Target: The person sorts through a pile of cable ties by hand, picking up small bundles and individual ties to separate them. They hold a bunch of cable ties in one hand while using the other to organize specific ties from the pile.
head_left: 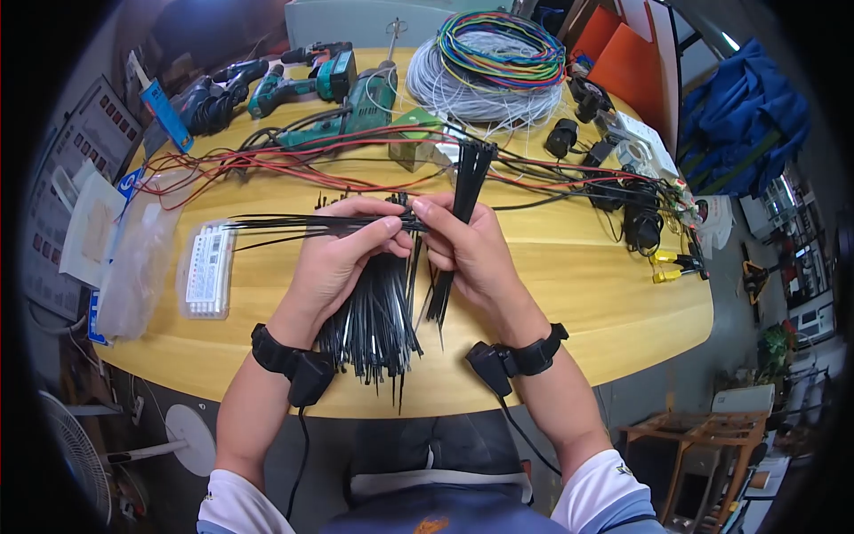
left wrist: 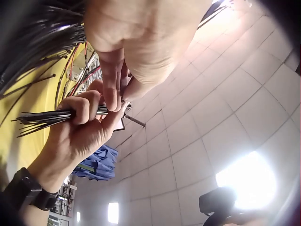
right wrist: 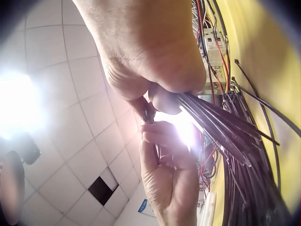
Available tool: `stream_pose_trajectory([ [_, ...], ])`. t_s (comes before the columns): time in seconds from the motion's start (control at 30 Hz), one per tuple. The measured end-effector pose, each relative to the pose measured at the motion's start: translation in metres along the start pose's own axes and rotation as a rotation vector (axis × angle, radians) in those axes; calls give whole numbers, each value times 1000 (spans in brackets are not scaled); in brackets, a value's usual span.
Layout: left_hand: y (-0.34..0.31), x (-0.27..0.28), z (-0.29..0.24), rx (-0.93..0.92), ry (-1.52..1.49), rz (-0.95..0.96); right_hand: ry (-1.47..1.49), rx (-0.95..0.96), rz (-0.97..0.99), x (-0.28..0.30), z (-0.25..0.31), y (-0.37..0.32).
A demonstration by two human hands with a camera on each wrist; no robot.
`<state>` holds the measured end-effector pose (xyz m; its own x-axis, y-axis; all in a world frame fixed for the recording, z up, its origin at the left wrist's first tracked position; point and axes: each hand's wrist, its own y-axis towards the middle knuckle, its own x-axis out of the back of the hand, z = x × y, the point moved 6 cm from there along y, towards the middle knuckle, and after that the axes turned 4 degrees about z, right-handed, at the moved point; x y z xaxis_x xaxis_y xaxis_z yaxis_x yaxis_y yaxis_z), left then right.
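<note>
My left hand (head_left: 334, 258) pinches a few black cable ties (head_left: 285, 224) that stretch out to the left, their ends meeting the fingertips of my right hand (head_left: 476, 254). Upright in the right hand's curled fingers is a thicker bundle of black cable ties (head_left: 474, 173). Below and between the hands a large loose pile of cable ties (head_left: 369, 320) lies on the table. In the left wrist view the gripped bundle (left wrist: 44, 118) sticks out of the right fist. The fingertips of both hands come together there, hiding the tie ends.
Red and black wires (head_left: 356, 142) run across the table (head_left: 569, 320) behind the hands. A clear box (head_left: 208, 271) and plastic bag (head_left: 142, 258) stand left. Power tools (head_left: 369, 98) and coiled cable (head_left: 485, 80) lie at the back, black adapters (head_left: 642, 222) at the right.
</note>
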<state>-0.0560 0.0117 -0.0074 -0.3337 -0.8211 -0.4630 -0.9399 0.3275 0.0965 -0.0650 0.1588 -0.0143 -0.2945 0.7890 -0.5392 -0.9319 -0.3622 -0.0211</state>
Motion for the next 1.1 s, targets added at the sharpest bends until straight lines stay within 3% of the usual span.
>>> stream_pose_trajectory([
  [0.53, 4, 13, 1, -98, -206, -9, 117, -70, 71, -6, 2, -3],
  [1.1, 3, 9, 6, -8, -141, 29, 1, -28, 119, -7, -2, -1],
])
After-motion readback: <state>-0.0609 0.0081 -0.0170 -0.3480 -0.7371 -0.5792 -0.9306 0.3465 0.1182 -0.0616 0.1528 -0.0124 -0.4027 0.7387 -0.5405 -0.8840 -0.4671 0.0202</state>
